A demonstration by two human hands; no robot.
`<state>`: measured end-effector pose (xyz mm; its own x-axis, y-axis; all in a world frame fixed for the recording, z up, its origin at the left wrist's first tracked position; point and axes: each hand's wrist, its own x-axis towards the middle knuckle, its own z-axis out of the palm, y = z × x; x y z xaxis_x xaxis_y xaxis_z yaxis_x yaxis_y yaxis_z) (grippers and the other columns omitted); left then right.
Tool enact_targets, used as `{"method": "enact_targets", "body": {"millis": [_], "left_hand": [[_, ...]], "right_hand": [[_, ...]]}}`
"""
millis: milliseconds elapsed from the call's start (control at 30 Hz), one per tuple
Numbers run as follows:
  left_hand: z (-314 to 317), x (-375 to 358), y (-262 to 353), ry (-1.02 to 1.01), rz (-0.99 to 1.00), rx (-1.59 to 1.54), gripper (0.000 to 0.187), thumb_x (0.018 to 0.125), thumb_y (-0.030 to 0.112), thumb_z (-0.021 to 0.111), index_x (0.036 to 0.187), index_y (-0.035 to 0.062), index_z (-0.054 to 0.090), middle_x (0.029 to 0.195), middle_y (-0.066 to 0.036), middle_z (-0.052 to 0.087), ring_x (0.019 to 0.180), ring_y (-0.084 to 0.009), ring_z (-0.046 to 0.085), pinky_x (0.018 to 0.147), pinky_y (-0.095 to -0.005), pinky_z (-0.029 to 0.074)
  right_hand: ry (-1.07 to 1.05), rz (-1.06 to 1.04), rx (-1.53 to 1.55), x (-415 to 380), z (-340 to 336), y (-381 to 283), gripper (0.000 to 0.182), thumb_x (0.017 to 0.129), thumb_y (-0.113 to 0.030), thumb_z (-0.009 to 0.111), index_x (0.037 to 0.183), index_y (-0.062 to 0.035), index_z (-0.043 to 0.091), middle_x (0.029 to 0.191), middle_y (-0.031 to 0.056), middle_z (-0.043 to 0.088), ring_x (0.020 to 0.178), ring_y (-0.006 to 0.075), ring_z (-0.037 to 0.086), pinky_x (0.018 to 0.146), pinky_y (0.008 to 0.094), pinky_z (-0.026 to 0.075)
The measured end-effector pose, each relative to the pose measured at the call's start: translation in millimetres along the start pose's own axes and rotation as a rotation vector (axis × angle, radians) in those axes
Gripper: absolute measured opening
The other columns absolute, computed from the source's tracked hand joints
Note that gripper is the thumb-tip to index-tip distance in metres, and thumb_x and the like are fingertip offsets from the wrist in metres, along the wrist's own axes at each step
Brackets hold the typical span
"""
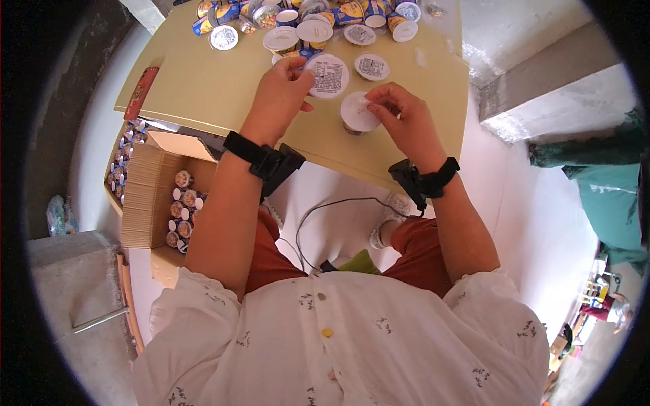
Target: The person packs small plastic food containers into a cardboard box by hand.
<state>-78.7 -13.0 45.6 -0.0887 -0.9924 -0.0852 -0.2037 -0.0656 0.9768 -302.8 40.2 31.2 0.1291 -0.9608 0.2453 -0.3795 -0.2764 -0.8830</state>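
Observation:
My left hand [279, 96] is closed at the edge of a round white lid with black print [328, 76]; whether a cup is under it is hidden. My right hand [404, 120] has thumb and index finger pinched at the rim of a plain white lid [359, 111]. That lid sits on a small blue cup [353, 130], upright near the table's front edge. Just behind, between the two hands, stands another cup with a printed white lid [372, 67].
Blue-and-yellow snack cups [349, 12] are heaped along the far side of the yellowish table [203, 74]. A red strip-like object [141, 93] lies at its left edge. Below left, an open cardboard box [150, 196] holds several cups. A cable [338, 201] hangs near my knees.

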Motion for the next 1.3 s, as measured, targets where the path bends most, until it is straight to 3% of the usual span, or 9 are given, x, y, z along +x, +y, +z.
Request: {"method": "enact_targets", "body": {"millis": [233,400,500,700,900,967,1000,1067,1300], "left_hand": [[-0.7,-5.6,6.0,-0.049,-0.008,0.037,0.039,0.094,0.018,0.060,0.126,-0.0045,0.054,0.109,-0.011,0.065,0.092,-0.0154,0.064,0.066,-0.0263,0.057],[-1.5,-7.1,6.7,-0.045,0.012,0.065,0.034,0.094,0.019,0.060,0.120,-0.0037,0.055,0.107,-0.011,0.065,0.093,-0.0161,0.064,0.067,-0.0265,0.057],[1.2,-6.5,4.4,-0.063,0.030,0.035,0.033,0.094,0.018,0.061,0.116,-0.0042,0.052,0.107,-0.012,0.062,0.093,-0.0179,0.064,0.069,-0.0277,0.058],[14.1,-9.6,4.8,-0.107,0.027,-0.044,0.032,0.091,0.014,0.059,0.111,-0.0039,0.042,0.105,-0.015,0.054,0.092,-0.0187,0.062,0.074,-0.0311,0.061],[27.3,-8.7,4.1,-0.057,0.002,0.068,0.032,0.090,0.013,0.058,0.111,-0.0005,0.037,0.106,-0.014,0.050,0.088,-0.0189,0.060,0.065,-0.0304,0.059],[31.5,-3.2,-11.1,-0.009,0.263,0.190,0.040,0.091,0.016,0.062,0.117,0.0008,0.036,0.108,-0.016,0.050,0.091,-0.0216,0.060,0.071,-0.0330,0.056],[32.8,-4.2,-9.7,-0.012,0.264,0.192,0.040,0.091,0.016,0.062,0.117,0.0008,0.036,0.108,-0.016,0.050,0.091,-0.0216,0.060,0.071,-0.0330,0.056],[36.1,-8.7,-8.2,-0.047,0.512,0.344,0.051,0.089,0.021,0.068,0.125,0.0022,0.036,0.112,-0.017,0.050,0.097,-0.0238,0.057,0.083,-0.0369,0.052],[55.6,-28.3,-2.0,-0.181,0.628,0.591,0.059,0.082,0.022,0.075,0.128,0.0020,0.044,0.120,-0.019,0.048,0.110,-0.0332,0.051,0.094,-0.0414,0.045]], "right_hand": [[0.002,0.052,-0.084,0.3,3.0,-3.1,0.012,0.085,-0.010,0.069,0.095,-0.0035,0.069,0.088,0.0098,0.068,0.070,0.0173,0.060,0.066,0.0297,0.048],[0.109,-0.143,-0.348,0.9,6.1,6.7,0.013,0.083,-0.014,0.072,0.093,-0.0067,0.073,0.092,0.0110,0.060,0.079,0.0235,0.058,0.071,0.0336,0.048],[0.075,-0.040,-0.279,-0.4,5.4,3.1,0.012,0.082,-0.014,0.072,0.093,-0.0075,0.073,0.091,0.0109,0.059,0.081,0.0244,0.057,0.072,0.0353,0.048],[0.113,-0.082,-0.156,0.1,0.8,6.7,0.020,0.085,-0.015,0.070,0.103,-0.0064,0.070,0.090,0.0098,0.061,0.077,0.0204,0.058,0.069,0.0326,0.048],[0.147,-0.001,-0.145,-1.4,-7.8,16.5,0.021,0.090,-0.018,0.067,0.106,-0.0052,0.068,0.094,0.0110,0.065,0.076,0.0192,0.060,0.069,0.0313,0.049],[0.152,0.007,-0.129,-3.1,-7.7,17.5,0.021,0.091,-0.019,0.066,0.105,-0.0048,0.068,0.095,0.0114,0.065,0.076,0.0196,0.061,0.069,0.0313,0.049],[0.155,0.014,-0.114,-3.6,-7.4,17.8,0.021,0.092,-0.020,0.065,0.105,-0.0044,0.068,0.095,0.0119,0.065,0.077,0.0200,0.061,0.069,0.0314,0.049],[0.159,0.006,-0.103,-3.6,-7.0,22.2,0.022,0.093,-0.021,0.064,0.106,-0.0039,0.068,0.095,0.0124,0.065,0.078,0.0209,0.062,0.070,0.0317,0.049],[0.119,0.062,0.016,-4.5,-6.0,26.7,0.024,0.097,-0.021,0.057,0.108,-0.0008,0.066,0.099,0.0163,0.067,0.086,0.0232,0.064,0.075,0.0332,0.050]]}}
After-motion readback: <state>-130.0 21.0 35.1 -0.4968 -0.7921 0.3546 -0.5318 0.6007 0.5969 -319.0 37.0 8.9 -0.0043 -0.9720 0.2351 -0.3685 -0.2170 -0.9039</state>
